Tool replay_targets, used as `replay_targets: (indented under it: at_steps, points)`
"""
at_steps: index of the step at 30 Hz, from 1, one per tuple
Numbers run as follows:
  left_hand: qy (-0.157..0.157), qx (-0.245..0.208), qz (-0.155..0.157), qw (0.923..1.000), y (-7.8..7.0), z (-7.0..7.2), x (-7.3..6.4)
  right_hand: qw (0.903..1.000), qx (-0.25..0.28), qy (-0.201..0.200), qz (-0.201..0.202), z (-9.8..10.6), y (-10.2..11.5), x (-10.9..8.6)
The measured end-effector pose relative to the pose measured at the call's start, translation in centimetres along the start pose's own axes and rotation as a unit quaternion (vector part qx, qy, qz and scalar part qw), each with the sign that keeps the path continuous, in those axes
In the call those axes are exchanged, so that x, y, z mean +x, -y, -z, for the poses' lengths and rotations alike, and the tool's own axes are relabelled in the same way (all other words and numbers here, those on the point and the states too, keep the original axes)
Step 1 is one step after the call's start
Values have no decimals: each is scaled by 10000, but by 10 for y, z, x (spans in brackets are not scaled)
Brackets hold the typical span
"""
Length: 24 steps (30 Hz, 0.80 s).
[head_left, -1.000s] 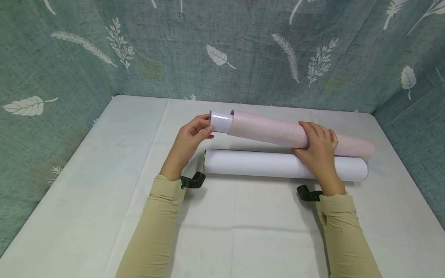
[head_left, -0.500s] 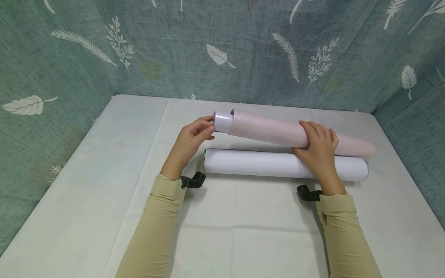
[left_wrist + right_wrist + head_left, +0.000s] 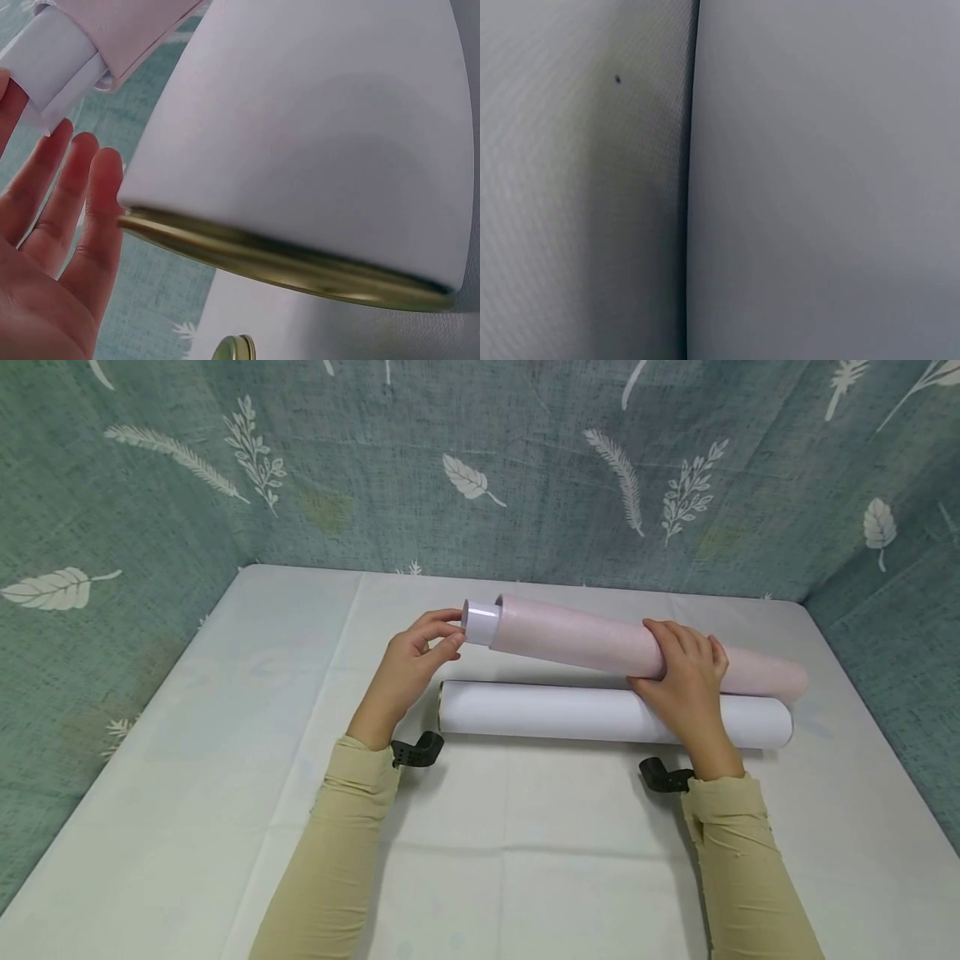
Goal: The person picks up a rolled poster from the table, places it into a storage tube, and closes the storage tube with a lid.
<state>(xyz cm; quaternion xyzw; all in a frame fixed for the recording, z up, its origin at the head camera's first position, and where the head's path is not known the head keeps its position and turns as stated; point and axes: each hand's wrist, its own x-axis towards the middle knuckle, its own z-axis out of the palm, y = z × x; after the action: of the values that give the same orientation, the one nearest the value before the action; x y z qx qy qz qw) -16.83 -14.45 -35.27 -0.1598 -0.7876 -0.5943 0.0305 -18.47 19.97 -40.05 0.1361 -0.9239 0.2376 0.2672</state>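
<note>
A thin glossy white roll (image 3: 482, 623) sits partly inside the left end of a wider pink roll (image 3: 573, 633). My left hand (image 3: 401, 668) has its thumb and fingertips at the thin roll's exposed end; in the left wrist view the other fingers (image 3: 109, 202) are extended beside it. My right hand (image 3: 684, 685) grips the pink roll right of its middle. Nearer to me lies a thick white tube (image 3: 555, 712), with a gold-coloured rim (image 3: 285, 266) at its left end. The right wrist view is filled by pale surfaces, and no hand shows there.
A white cloth (image 3: 480, 860) covers the table. Green leaf-patterned fabric (image 3: 540, 468) surrounds the back and sides. Each wrist carries a black camera mount (image 3: 420, 750). A small gold-rimmed piece (image 3: 236, 349) appears at the left wrist view's bottom edge.
The thin white roll has slid slightly right, deeper into the pink roll, so less of it shows. My left fingertips have followed it a little. The right hand keeps its place.
</note>
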Motion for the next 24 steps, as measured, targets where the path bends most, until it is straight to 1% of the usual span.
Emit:
replay_targets:
  at_steps: [3, 8, 11, 15, 21, 24]
  points:
    - [-28, 16, -44, 10000, -1, 0, 0, 10000, 7, -16, 23, 0, 0, 0]
    - [-67, 208, -37, 9998, -3, -2, 0, 10000, 1, -41, 18, 0, -1, 0]
    - [-6, 203, -67, 9998, -5, -3, 1, 10000, 1, -43, 8, 0, -1, 0]
    - [123, 71, -92, 9999, -6, -4, 3, 10000, 6, -40, 20, 0, -1, 0]
    - [232, 40, 53, 9997, -5, -5, 2, 10000, 26, 9, 9, 1, -1, 0]
    - [272, 55, 77, 9996, 6, -6, 6, 10000, 41, 63, -41, 1, 0, 0]
